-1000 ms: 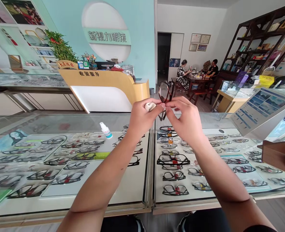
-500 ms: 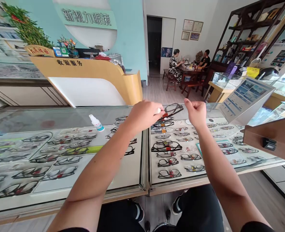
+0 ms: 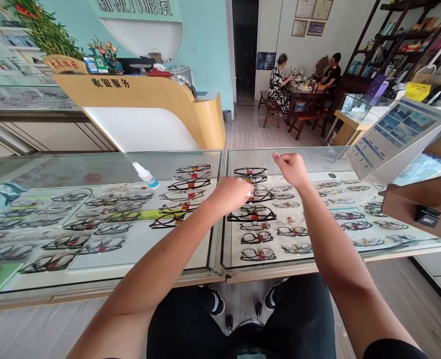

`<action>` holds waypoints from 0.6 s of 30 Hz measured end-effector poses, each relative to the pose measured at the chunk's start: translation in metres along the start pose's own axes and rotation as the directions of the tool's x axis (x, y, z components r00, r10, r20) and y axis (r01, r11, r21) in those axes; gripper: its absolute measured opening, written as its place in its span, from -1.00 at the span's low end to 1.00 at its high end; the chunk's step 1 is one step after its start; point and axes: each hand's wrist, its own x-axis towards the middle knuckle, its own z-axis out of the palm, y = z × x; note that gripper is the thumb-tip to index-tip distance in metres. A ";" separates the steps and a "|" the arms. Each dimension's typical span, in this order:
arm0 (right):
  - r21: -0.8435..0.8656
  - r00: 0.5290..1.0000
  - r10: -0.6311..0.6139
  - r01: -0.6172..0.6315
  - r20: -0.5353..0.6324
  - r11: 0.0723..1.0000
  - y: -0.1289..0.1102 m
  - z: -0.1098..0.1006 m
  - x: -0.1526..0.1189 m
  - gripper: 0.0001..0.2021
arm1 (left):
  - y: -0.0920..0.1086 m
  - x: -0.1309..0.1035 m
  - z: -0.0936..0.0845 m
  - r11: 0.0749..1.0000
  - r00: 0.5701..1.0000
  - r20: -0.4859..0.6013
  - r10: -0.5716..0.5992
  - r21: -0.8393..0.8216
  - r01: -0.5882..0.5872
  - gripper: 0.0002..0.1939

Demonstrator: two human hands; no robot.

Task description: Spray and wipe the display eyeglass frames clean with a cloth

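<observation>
My left hand [image 3: 232, 194] is closed over the right half of the glass counter, its fingers pinching a small white item [image 3: 249, 193]. A pair of dark glasses [image 3: 262, 195] touches or lies just beside its fingertips; the contact is partly hidden. More glasses [image 3: 250, 171] with red tags form a column behind and in front of that hand. To the right, my right hand [image 3: 292, 168] hovers above the counter, fingers curled and thumb extended, with nothing visible in it. Another column of glasses [image 3: 189, 184] stands left of the counter seam.
A white spray bottle [image 3: 145, 175] stands at the back left of the glass counter [image 3: 220, 276]. On the right are a tilted display board [image 3: 402, 134] and a brown box [image 3: 422, 207]. Two people sit at a far table [image 3: 303, 92].
My left hand has come down to the counter; the glasses it held raised are no longer in the air. My right hand stays curled. The view has tilted downward.
</observation>
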 end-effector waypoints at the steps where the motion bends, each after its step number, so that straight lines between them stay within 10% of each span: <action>1: -0.012 1.000 -0.008 0.008 0.025 1.000 -0.001 0.001 -0.001 -0.35 | 0.000 -0.001 0.004 1.000 1.000 0.007 -0.004 0.011 0.004 -0.71; 18: -0.304 0.939 0.027 0.083 0.342 0.949 -0.010 0.025 -0.011 -0.72 | -0.006 0.001 0.032 0.995 0.998 -0.026 0.059 -0.082 -0.061 -0.70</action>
